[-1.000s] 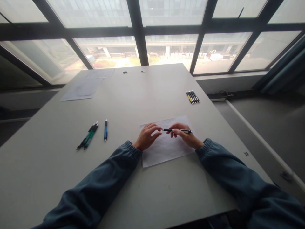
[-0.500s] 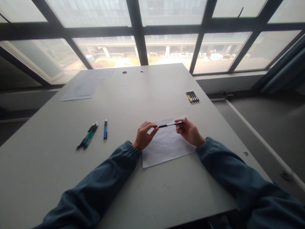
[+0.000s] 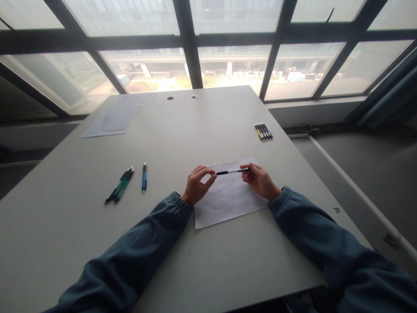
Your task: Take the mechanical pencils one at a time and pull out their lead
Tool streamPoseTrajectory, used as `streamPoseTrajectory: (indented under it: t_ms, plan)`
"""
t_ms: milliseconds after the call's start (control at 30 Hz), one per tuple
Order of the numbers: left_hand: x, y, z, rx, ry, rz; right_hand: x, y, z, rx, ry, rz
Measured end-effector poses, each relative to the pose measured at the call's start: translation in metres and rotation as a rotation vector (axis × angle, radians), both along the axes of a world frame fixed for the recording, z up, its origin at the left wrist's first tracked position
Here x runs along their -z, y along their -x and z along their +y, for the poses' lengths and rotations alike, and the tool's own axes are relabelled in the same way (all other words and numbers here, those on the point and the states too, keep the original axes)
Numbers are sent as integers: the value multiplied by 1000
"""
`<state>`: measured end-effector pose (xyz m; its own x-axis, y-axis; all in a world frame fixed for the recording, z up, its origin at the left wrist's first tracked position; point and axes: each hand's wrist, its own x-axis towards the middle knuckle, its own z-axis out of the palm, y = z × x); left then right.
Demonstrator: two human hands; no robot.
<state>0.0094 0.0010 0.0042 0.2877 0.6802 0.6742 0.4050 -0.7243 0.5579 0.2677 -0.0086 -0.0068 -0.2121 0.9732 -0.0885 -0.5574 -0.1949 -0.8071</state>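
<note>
A black and white pen (image 3: pixel 232 171) is held level between both hands, just above a sheet of white paper (image 3: pixel 228 200) on the grey table (image 3: pixel 202 256). My left hand (image 3: pixel 197 184) pinches the pen's left tip with curled fingers. My right hand (image 3: pixel 259 179) grips the pen's right end, fingers closed round it. Both wrists rest at the paper's edges. Faint pencil marks show on the sheet.
Two green pens (image 3: pixel 120 190) and a blue pen (image 3: pixel 143 176) lie to the left. A row of several dark pens (image 3: pixel 263 131) lies at the far right. More paper sheets (image 3: pixel 112 119) sit at the far left corner, under the windows.
The pen was lifted off the paper and shifted left; my right hand slid to its right end while my left hand took hold of the left tip.
</note>
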Motion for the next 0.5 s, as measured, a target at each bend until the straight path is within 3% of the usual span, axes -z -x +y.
streamPoseTrajectory:
  t_ms: [167,500]
  plan:
    - [-2,0,-2,-27,31,3,-2,1,0,7,5,-44]
    - [2,2,1,-176,133,-59,-3,4,-1,237,-195,-284]
